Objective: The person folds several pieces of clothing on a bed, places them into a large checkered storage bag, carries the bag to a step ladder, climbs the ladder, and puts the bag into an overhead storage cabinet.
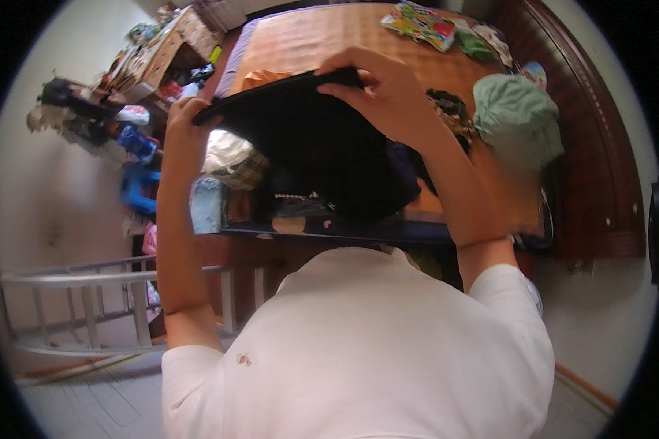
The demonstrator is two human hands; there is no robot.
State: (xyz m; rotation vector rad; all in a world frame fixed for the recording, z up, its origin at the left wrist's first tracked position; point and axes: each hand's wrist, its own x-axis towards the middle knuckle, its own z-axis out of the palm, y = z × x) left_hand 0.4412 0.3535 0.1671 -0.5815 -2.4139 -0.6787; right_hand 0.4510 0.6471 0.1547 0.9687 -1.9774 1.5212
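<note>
A black cloth garment [318, 137] hangs stretched between my two hands above the near part of a bed. My left hand [189, 112] pinches its left upper corner. At the other end of the top edge, my right hand [365, 82] grips the fabric between thumb and fingers. The garment's lower part hangs in dark folds, and its exact kind cannot be told. Behind it, the bed's orange-brown mat [318, 27] shows. A white and plaid bundle of cloth [236, 159] lies beside my left wrist, and dark clothing [447, 107] lies beyond my right forearm.
A green cloth bundle [516, 118] rests at the right side of the bed. A metal ladder [88, 280] lies at the left, near a blue plastic stool [140, 189]. A cluttered wooden cabinet [162, 52] stands back left. A colourful printed bag [420, 24] lies on the bed's far side.
</note>
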